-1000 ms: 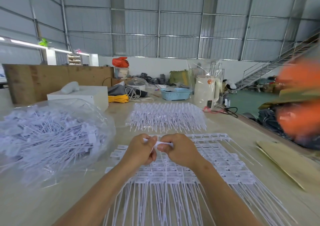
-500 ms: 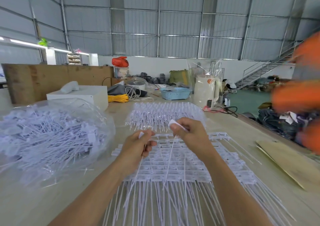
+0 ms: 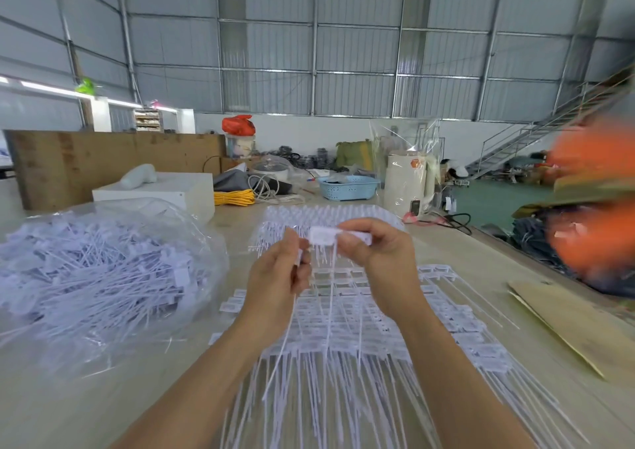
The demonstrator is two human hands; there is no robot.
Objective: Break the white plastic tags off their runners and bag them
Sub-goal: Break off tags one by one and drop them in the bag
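Both my hands are raised above the table. My right hand (image 3: 374,246) pinches a white plastic tag (image 3: 323,235) by its flat head, and the thin tail hangs straight down. My left hand (image 3: 278,273) grips another white tag, whose long tail (image 3: 281,352) trails down to the left. Under my arms lies a spread of white tags on their runners (image 3: 360,338), in several rows. A clear plastic bag (image 3: 103,277) heaped with loose white tags sits at the left. A second sheet of tags (image 3: 330,218) lies farther back.
A white box (image 3: 161,191) stands behind the bag. A blue basket (image 3: 347,187), a white kettle (image 3: 405,184) and yellow cord (image 3: 233,197) are at the table's far end. Cardboard (image 3: 577,325) lies at the right edge. A blurred orange shape (image 3: 598,201) is at the right.
Both hands have risen from the sheet of tags. The right hand lifted a tag clear, and the two hands now hold separate tags close together in the air.
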